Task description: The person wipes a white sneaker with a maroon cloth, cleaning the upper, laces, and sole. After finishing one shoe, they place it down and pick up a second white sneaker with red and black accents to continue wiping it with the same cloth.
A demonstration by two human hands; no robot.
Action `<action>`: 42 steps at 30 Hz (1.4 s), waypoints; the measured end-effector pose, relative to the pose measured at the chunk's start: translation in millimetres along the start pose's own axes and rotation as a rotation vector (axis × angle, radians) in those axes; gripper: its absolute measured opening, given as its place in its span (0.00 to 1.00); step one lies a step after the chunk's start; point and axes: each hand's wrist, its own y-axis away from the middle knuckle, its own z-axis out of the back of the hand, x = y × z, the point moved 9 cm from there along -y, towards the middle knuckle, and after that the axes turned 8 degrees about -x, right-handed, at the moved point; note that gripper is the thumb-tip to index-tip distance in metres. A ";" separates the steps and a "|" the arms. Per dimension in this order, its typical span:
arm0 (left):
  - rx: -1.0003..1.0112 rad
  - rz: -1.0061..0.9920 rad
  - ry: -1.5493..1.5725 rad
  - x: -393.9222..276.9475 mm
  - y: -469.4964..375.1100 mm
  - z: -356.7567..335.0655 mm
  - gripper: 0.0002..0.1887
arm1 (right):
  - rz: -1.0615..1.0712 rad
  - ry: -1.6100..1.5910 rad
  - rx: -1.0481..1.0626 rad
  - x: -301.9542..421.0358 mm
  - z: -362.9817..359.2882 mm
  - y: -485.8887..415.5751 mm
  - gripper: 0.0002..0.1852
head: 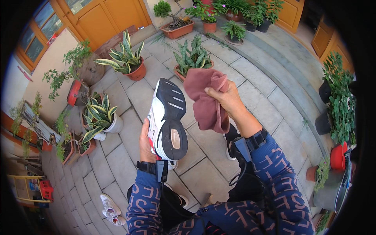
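A white sneaker (pixel 169 117) with a black sole is held up in my left hand (pixel 145 144), its sole turned to the right and towards me. Red trim shows near the heel, and a clear window is set into the sole's heel. My left fingers grip the shoe's far side and are partly hidden. To the right, my right hand (pixel 229 97) pinches a bunched reddish-brown cloth (pixel 204 101), thumb on top. Cloth and shoe are a short way apart. On the paving at lower left lies a pair of white shoes (pixel 111 209).
Potted snake plants stand ahead, in a terracotta pot (pixel 137 70), a planter (pixel 179 73) and a white bucket (pixel 115 124). A curved concrete step (pixel 264 67) runs along the right. A red basin (pixel 337 157) and a metal tub (pixel 327 191) sit at far right.
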 end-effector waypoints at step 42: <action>-0.520 -0.525 -0.607 -71.7 22.9 18.0 0.24 | -0.222 0.215 0.287 -38.0 -52.1 65.8 0.21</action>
